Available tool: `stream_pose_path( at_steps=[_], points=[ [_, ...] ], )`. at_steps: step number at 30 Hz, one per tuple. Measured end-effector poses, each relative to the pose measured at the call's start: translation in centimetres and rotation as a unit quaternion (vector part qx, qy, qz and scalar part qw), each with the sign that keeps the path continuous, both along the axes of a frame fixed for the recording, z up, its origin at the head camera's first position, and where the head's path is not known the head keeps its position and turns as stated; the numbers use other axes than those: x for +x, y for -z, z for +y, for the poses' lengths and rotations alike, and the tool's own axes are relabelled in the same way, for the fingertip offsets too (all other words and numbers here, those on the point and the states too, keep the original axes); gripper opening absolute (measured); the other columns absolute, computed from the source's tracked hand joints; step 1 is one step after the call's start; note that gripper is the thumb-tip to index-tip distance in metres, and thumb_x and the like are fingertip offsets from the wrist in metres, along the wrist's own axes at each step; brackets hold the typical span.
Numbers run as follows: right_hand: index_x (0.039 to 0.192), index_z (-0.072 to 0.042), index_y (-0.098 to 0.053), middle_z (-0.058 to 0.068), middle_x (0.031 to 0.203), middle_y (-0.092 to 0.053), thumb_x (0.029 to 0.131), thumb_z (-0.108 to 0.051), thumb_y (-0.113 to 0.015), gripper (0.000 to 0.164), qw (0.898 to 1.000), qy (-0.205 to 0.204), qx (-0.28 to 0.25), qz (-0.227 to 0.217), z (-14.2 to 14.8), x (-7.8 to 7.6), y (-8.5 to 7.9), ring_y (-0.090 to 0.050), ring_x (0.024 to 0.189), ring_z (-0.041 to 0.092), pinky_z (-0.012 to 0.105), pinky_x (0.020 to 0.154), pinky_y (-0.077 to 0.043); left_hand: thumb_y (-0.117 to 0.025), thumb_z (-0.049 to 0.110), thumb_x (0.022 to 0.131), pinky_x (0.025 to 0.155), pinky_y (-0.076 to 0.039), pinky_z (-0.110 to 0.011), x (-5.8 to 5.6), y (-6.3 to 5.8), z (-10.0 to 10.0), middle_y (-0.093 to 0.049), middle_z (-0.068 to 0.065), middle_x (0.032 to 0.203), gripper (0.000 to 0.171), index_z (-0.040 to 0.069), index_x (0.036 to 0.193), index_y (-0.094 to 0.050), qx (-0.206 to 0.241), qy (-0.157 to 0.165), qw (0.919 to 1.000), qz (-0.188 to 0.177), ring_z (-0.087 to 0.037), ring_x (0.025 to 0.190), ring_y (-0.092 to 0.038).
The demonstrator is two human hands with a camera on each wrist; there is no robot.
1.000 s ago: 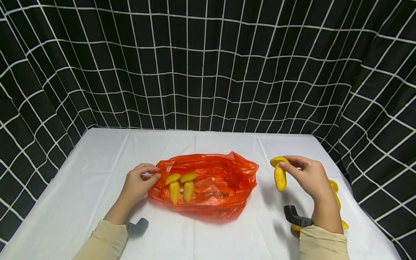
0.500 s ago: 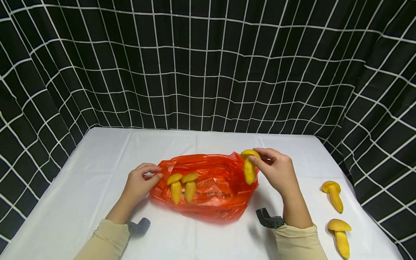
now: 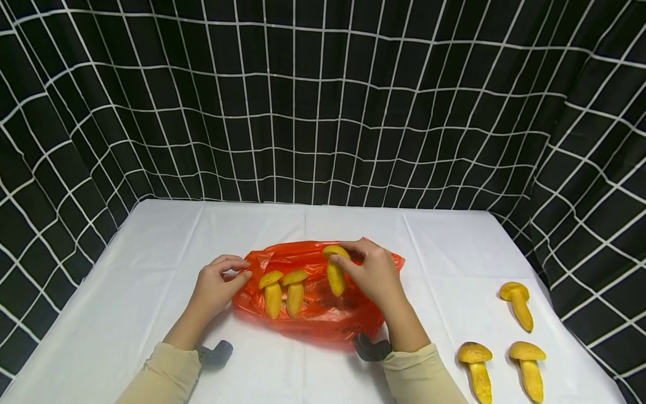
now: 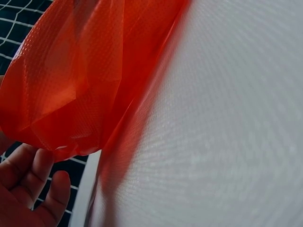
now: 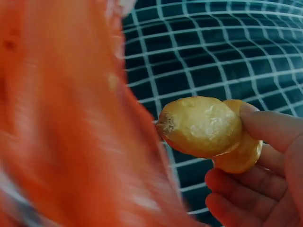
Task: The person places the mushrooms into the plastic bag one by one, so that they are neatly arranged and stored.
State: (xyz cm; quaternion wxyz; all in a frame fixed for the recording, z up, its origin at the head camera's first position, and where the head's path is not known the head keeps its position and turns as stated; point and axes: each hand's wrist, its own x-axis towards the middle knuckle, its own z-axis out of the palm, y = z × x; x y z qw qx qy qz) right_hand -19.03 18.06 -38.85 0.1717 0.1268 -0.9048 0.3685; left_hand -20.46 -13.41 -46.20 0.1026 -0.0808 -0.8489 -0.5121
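A red plastic bag (image 3: 323, 331) lies on the table with its mouth spread wide. Its left rim is pinched by my left hand (image 3: 214, 286); in the left wrist view some fingers (image 4: 42, 165) show below the bag's edge. Over the bag's right half, my right hand (image 3: 375, 275) pinches a yellow mushroom (image 3: 336, 278) near its cap, stem hanging down. The right wrist view shows that mushroom's stem end (image 5: 201, 126) facing the camera, with the thumb on the cap. Inside the bag at the left, two more yellow mushrooms, one (image 3: 273, 297) beside the other (image 3: 295, 294), lie with caps away from me.
Three yellow mushrooms lie on the white table (image 3: 151, 252) at the right: a farther one (image 3: 517, 303), a nearer left one (image 3: 476, 370) and a nearer right one (image 3: 528, 367). A black curtain (image 3: 303, 112) with a white grid surrounds the table's back and sides.
My right hand has carried its mushroom leftward from the table's right side to over the bag. The mushrooms behind that arm have come into view. The left hand stays at the bag's rim.
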Motion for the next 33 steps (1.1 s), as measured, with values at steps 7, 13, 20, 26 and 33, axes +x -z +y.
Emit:
stream_pose_path(
  at_steps=[7, 13, 20, 26, 33],
  points=[
    [0.108, -0.011, -0.076, 0.003, 0.101, -0.075, 0.084, -0.035, -0.078, 0.034, 0.997, -0.010, 0.047, -0.066, -1.4, -0.3, 1.8, -0.068, 0.100, 0.020, 0.039, 0.091, -0.055, -0.075, 0.016, 0.087, 0.090, -0.056, -0.042, 0.0, 0.0, 0.0, -0.067, -0.005, 0.107, 0.015, 0.007, 0.099, -0.076, 0.002, 0.001, 1.0000, -0.001, -0.022, 0.105, -0.063],
    [0.106, -0.013, -0.077, -0.001, 0.097, -0.074, 0.083, -0.035, -0.078, 0.032, 0.994, -0.018, 0.066, -0.087, -1.5, -0.5, 2.7, -0.067, 0.096, 0.017, 0.037, 0.089, -0.055, -0.075, 0.016, 0.087, 0.090, -0.056, -0.043, 0.1, -0.1, 0.0, -0.067, -0.006, 0.108, 0.015, 0.007, 0.099, -0.076, 0.001, 0.003, 1.0000, 0.003, -0.023, 0.105, -0.063],
    [0.108, -0.009, -0.076, 0.002, 0.100, -0.074, 0.084, -0.034, -0.077, 0.034, 0.991, -0.022, 0.091, -0.100, -1.7, -0.4, 3.5, -0.067, 0.098, 0.021, 0.040, 0.091, -0.054, -0.075, 0.015, 0.087, 0.089, -0.056, -0.042, 0.1, 0.0, 0.0, -0.068, -0.006, 0.107, 0.015, 0.007, 0.099, -0.076, 0.001, 0.006, 1.0000, 0.006, -0.022, 0.104, -0.063],
    [0.108, -0.010, -0.075, 0.002, 0.099, -0.074, 0.086, -0.038, -0.074, 0.035, 0.992, 0.007, 0.094, -0.088, -2.3, -0.2, 3.8, -0.068, 0.097, 0.023, 0.041, 0.091, -0.054, -0.075, 0.015, 0.087, 0.090, -0.056, -0.042, 0.1, 0.1, -0.1, -0.068, -0.005, 0.106, 0.015, 0.007, 0.099, -0.076, 0.003, 0.008, 0.9999, 0.005, -0.022, 0.104, -0.063],
    [0.101, -0.012, -0.077, -0.002, 0.087, -0.072, 0.086, -0.036, -0.074, 0.028, 0.988, 0.002, 0.119, -0.094, -2.5, -0.1, 3.6, -0.064, 0.081, 0.018, 0.037, 0.079, -0.055, -0.074, 0.015, 0.087, 0.089, -0.057, -0.042, 0.0, 0.1, -0.1, -0.068, -0.005, 0.106, 0.014, 0.007, 0.099, -0.076, 0.004, 0.007, 0.9999, 0.006, -0.022, 0.104, -0.063]
  ],
)
